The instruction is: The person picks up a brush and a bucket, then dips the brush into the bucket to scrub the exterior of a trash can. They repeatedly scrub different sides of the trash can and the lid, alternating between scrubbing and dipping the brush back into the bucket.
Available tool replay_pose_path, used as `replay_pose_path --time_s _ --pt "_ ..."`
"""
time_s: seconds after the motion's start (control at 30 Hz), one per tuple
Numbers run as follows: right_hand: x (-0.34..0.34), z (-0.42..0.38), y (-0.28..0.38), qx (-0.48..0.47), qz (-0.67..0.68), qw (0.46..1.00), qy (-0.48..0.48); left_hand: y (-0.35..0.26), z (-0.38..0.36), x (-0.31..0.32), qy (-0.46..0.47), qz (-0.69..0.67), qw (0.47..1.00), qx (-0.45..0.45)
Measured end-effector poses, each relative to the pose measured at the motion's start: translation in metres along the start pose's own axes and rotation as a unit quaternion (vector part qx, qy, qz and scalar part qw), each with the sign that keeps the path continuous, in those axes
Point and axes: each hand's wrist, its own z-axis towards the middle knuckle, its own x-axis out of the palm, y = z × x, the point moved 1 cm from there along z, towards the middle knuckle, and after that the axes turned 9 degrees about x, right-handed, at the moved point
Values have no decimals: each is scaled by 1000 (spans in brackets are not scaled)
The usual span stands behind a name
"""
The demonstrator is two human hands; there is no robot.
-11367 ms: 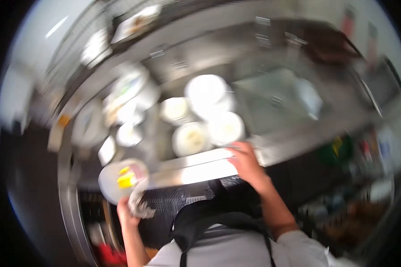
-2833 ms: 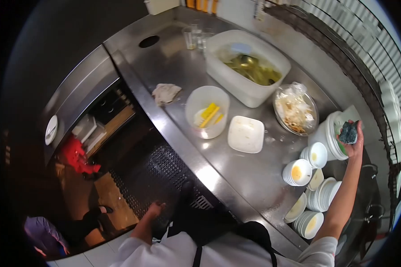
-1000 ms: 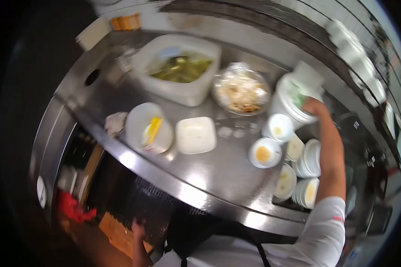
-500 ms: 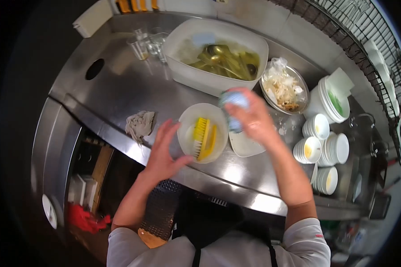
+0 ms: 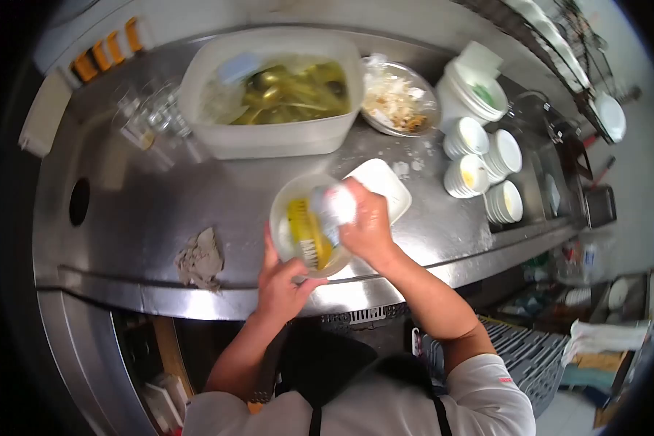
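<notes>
A round white tub (image 5: 281, 190) stands on the steel counter, holding a yellow scrubbing brush (image 5: 302, 225) with yellow and white bristles. My left hand (image 5: 284, 285) is closed on the tub's near left rim, thumb on the near side. Over the tub's right side, my right hand (image 5: 367, 224) grips a pale blue, cloth-like bundle (image 5: 331, 206), smeared by motion and partly covering the brush. Just beyond that hand lies a white rounded-square dish (image 5: 385, 183). To the left, a crumpled grey rag (image 5: 200, 259) rests near the counter edge.
A big white basin (image 5: 276, 143) of cloudy water and utensils stands at the back, with drinking glasses (image 5: 152, 112) on its left. Rightward are a metal bowl of food scraps (image 5: 400, 102), a white bucket (image 5: 463, 98) and stacked small white bowls (image 5: 466, 176).
My right hand has brought the pale blue bundle from beside the tub to over it. My left hand has closed on the rim. The camera view has turned and shifted.
</notes>
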Motion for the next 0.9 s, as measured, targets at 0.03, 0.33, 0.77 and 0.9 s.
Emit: replay_pose_path --time_s 0.03,0.33,0.77,0.9 --pt "-14 -3 -10 5 29 997 -65 5 3 -1 0 -16 1000 7" --pt "-151 33 -147 310 576 733 -188 -21 -3 -47 -8 -80 995 59" --pt "-207 -214 70 149 11 930 -337 -114 3 73 256 -208 903 275" --pt "-180 -318 35 428 -177 876 -136 -145 -48 160 336 -258 826 373"
